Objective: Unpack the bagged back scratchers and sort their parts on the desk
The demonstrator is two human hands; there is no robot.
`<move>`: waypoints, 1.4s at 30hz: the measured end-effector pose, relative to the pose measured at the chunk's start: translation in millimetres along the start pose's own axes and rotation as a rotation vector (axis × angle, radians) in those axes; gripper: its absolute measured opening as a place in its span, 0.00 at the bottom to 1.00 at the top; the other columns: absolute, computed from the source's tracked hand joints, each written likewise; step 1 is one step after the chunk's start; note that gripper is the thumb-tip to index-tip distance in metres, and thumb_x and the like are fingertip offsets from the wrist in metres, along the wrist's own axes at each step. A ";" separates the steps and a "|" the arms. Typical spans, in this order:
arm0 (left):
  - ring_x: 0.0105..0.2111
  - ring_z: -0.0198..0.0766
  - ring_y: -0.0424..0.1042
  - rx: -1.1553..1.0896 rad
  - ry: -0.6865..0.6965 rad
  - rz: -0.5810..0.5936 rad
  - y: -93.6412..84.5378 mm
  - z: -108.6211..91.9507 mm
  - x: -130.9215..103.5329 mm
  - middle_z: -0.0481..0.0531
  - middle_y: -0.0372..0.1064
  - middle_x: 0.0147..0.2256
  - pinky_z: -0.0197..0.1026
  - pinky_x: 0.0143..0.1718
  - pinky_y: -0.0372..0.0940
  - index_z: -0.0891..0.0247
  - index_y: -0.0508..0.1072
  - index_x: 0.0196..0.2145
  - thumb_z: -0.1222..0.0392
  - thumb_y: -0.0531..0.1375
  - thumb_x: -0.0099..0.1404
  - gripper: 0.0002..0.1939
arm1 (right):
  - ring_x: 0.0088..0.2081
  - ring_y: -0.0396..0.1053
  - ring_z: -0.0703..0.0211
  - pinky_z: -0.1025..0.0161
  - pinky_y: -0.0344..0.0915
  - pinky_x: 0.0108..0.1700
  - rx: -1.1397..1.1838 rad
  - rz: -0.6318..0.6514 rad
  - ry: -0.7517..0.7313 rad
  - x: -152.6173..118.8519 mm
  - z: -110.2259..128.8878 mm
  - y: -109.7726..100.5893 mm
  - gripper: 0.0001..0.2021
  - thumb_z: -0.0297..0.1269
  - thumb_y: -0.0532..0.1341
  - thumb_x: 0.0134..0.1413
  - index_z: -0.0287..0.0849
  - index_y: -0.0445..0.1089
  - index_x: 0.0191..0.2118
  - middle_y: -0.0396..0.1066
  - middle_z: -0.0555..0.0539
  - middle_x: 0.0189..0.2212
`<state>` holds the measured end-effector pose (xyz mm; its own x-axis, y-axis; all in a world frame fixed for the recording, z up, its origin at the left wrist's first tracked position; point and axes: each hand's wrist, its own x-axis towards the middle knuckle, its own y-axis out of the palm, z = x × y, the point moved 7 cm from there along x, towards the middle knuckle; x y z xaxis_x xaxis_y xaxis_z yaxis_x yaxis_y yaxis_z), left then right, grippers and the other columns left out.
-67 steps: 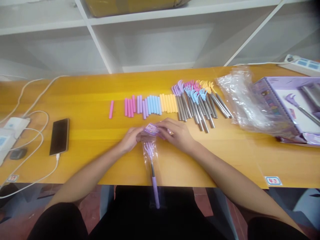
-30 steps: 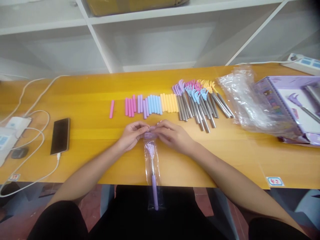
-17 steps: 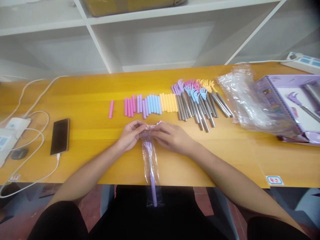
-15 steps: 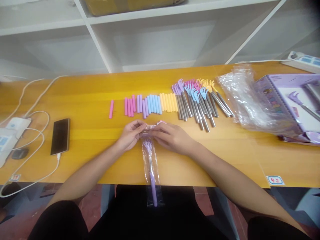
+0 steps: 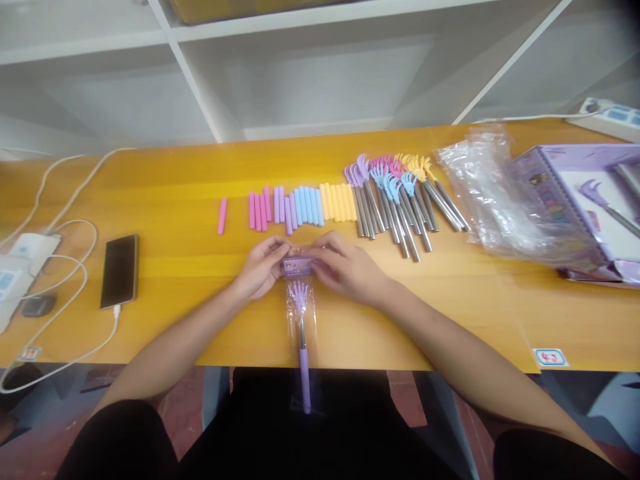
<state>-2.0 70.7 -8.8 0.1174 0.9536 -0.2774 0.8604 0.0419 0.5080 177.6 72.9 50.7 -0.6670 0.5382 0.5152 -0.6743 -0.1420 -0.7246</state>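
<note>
My left hand (image 5: 264, 267) and my right hand (image 5: 347, 268) pinch the two sides of the top of a clear plastic bag (image 5: 311, 313). Inside the bag is a purple back scratcher (image 5: 304, 373), its claw towards my hands and its handle hanging past the table edge. A purple printed header card (image 5: 298, 267) shows at the bag's top, between my fingers. Beyond my hands lies a row of pink, purple, blue and yellow handle sleeves (image 5: 300, 207). To its right are several back scratchers with bare metal rods (image 5: 400, 213) and coloured claws.
A heap of clear bags (image 5: 493, 193) lies right of the rods, against a purple box (image 5: 560, 193) with a purple claw inside. On the left are a phone (image 5: 120, 271) on a white cable and a power strip (image 5: 25, 267). White shelving (image 5: 310, 80) stands behind the table.
The purple header card now faces me flat at the bag's top, where earlier my fingers mostly covered it. My hands have barely shifted, and the bag hangs straighter.
</note>
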 end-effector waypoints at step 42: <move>0.48 0.44 0.81 0.425 -0.119 0.319 4.0 22.8 -4.8 0.61 0.81 0.52 0.40 0.49 0.72 0.64 0.81 0.57 0.47 0.77 0.62 0.30 | 0.34 0.70 0.62 0.63 0.64 0.39 0.308 0.284 0.063 2.9 0.9 -3.7 0.07 0.27 0.60 0.64 0.43 0.76 0.40 0.78 0.49 0.36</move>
<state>12.1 59.5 -24.0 0.4392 0.8580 -0.2664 0.8949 -0.3915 0.2143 177.9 74.2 55.3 -0.8258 0.4902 0.2789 -0.5361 -0.5286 -0.6582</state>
